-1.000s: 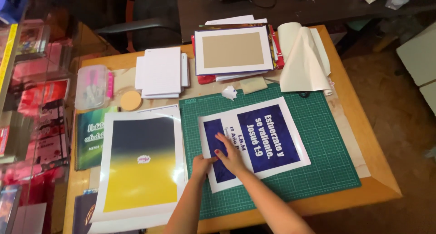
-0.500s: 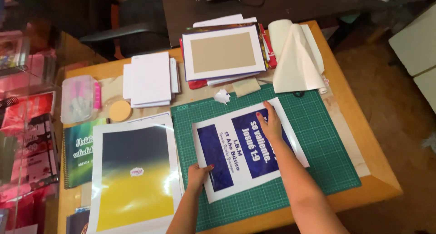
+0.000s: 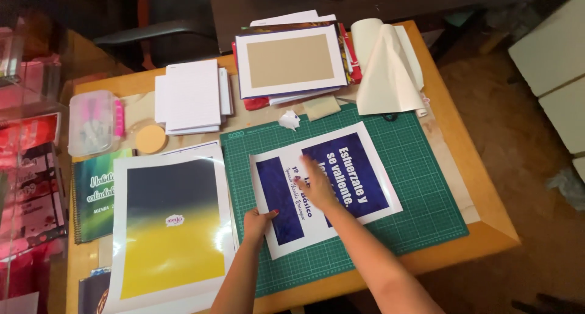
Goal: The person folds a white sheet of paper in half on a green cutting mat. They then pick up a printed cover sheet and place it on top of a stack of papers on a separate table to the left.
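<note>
Blue-and-white printed sheet (image 3: 359, 174) lies tilted on the green cutting mat (image 3: 426, 167), which covers the right part of the wooden worktop (image 3: 487, 228). Left hand (image 3: 259, 221) at the sheet's lower-left edge, grip pinched on that edge, thumb on top. Right hand (image 3: 317, 183) flat on the sheet's middle, fingers spread, grip open, pressing down rather than holding. Just left of the mat: a large dark-to-yellow gradient print (image 3: 170, 228). Behind it, a stack of white paper (image 3: 192, 94); further right, a framed tan card (image 3: 291, 61).

Right hand (image 3: 317, 183) hides the print's (image 3: 329, 186) middle lettering; forearms cut off below.
</note>
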